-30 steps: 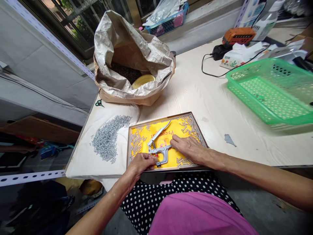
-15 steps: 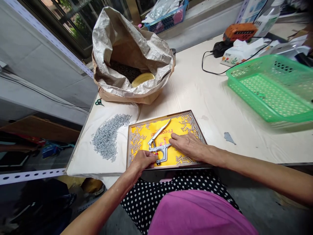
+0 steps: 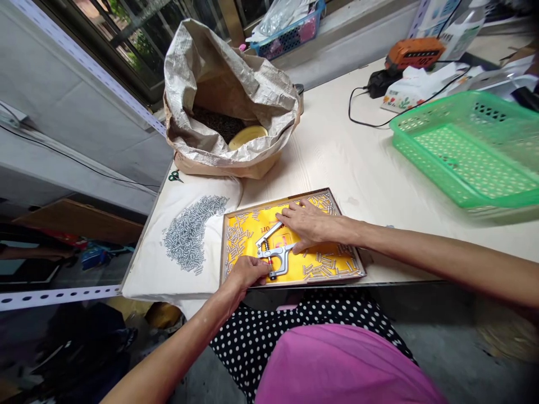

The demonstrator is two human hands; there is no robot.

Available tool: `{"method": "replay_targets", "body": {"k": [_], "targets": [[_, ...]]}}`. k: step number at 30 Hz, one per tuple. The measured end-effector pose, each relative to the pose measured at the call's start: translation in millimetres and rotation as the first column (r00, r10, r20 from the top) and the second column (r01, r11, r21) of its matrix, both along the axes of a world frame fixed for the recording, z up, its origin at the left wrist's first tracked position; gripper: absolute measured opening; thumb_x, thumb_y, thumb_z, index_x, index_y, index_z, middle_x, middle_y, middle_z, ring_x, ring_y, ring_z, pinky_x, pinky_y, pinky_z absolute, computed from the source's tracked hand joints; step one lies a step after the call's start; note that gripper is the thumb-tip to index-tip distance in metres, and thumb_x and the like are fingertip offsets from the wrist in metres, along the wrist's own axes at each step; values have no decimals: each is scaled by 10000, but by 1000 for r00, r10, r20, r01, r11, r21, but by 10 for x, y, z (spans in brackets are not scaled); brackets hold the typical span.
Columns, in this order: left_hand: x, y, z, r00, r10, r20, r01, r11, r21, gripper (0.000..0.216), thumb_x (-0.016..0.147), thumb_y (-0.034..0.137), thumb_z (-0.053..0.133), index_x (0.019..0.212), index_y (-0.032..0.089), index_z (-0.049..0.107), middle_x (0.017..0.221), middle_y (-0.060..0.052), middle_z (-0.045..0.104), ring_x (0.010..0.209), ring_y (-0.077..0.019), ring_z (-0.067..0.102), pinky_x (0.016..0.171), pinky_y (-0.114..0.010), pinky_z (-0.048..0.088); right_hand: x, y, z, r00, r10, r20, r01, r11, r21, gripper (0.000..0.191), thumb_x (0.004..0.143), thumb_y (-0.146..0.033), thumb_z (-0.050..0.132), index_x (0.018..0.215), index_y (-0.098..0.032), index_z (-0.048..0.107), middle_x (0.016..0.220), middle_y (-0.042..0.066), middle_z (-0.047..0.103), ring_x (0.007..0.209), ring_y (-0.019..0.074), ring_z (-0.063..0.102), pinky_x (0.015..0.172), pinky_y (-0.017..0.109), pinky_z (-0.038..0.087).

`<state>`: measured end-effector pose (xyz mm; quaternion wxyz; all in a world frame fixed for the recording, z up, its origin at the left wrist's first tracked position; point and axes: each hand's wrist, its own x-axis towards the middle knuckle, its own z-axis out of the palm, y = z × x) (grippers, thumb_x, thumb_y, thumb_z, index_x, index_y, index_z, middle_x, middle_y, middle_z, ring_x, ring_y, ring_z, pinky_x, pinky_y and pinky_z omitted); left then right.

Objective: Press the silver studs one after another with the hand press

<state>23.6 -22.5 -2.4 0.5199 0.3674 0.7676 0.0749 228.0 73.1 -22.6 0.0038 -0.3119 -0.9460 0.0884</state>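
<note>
The snap-fastener pliers (image 3: pixel 285 256) are laid in a shallow yellow-lined tray (image 3: pixel 295 270), with loose metal springs (image 3: pixel 238 241) scattered around them. The right hand (image 3: pixel 309 224) is spread, unclenched, across the two handles. The left hand's (image 3: pixel 248 272) fingertips are gathered beside the lower jaw; whether anything is gripped there cannot be told. More springs are heaped on white cloth (image 3: pixel 147 258) at left

At the right of my feed I see a perforated green plastic basket (image 3: pixel 475 163), a boxy orange device (image 3: pixel 415 54) beyond it; by the dark-framed window (image 3: pixel 162 31), a blue plastic basket (image 3: pixel 272 49).
</note>
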Motion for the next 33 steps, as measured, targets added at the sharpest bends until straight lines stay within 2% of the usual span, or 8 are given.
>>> {"method": "replay_targets", "body": {"k": [3, 6, 9, 11, 13, 19, 26, 33], "targets": [[-19, -36, -3, 999, -41, -25, 41, 999, 8, 237, 771, 265, 711, 577, 155, 631, 463, 11, 566, 442, -102, 450, 502, -228, 303, 21, -63, 33, 1000, -21, 20, 22, 999, -28, 617, 749, -530, 786, 1155, -90, 636, 1121, 150, 632, 1034, 303, 521, 845, 409, 400], [-10, -119, 24, 965, -136, -223, 190, 952, 240, 210, 826, 304, 670, 676, 159, 652, 629, -45, 648, 600, -166, 576, 615, -279, 434, 68, -160, 15, 997, -17, -75, 14, 999, -35, 480, 812, -468, 748, 1100, -98, 644, 1090, 151, 624, 990, 282, 523, 799, 377, 409], [63, -145, 47, 861, -212, -462, 464, 701, 542, 254, 786, 300, 739, 992, 161, 685, 1081, -146, 692, 1041, -288, 634, 932, -410, 489, 103, -233, -79, 976, -12, -216, 13, 1000, 6, 363, 830, -412, 729, 1042, -131, 639, 1022, 135, 630, 914, 269, 538, 761, 374, 427], [114, -55, 30, 757, -322, -569, 641, 536, 549, 642, 680, 308, 840, 1253, 174, 583, 1360, -176, 583, 1275, -359, 520, 1053, -495, 440, 84, -210, -180, 951, 18, -309, 14, 995, 101, 307, 834, -335, 706, 1063, -145, 630, 1016, 132, 633, 914, 275, 542, 781, 389, 440], [142, 92, -2, 637, -410, -652, 763, 455, 460, 780, 744, 327, 802, 1408, 149, 434, 1449, -189, 516, 1338, -358, 472, 1090, -520, 415, 25, -149, -281, 926, 65, -372, 11, 980, 200, 281, 835, -260, 664, 1084, -135, 622, 1022, 138, 632, 946, 293, 539, 797, 402, 453], [254, 289, -101, 494, -473, -730, 840, 477, 259, 779, 838, 370, 707, 1416, -23, 363, 1341, -259, 556, 1208, -365, 537, 1050, -495, 434, -133, -109, -523, 894, 113, -435, -9, 972, 233, 276, 863, -283, 614, 1093, -131, 620, 972, 131, 635, 883, 279, 559, 765, 399, 491], [122, 395, -129, 472, -562, -679, 873, 403, 273, 550, 797, 474, 751, 1173, 107, 590, 1123, -146, 637, 1072, -299, 559, 905, -418, 492, -19, -69, -663, 960, 20, -278, 54, 965, 256, 455, 683, -325, 757, 1081, -129, 654, 994, 148, 651, 915, 319, 590, 765, 440, 504], [191, 416, -132, 453, -483, -750, 879, 384, 284, 391, 899, 486, 648, 1041, 122, 661, 1019, -122, 667, 1029, -281, 582, 808, -391, 514, 90, -116, -659, 934, 15, -356, 73, 970, 233, 249, 947, -396, 510, 896, -188, 637, 851, 92, 613, 792, 254, 574, 697, 392, 451]]}}
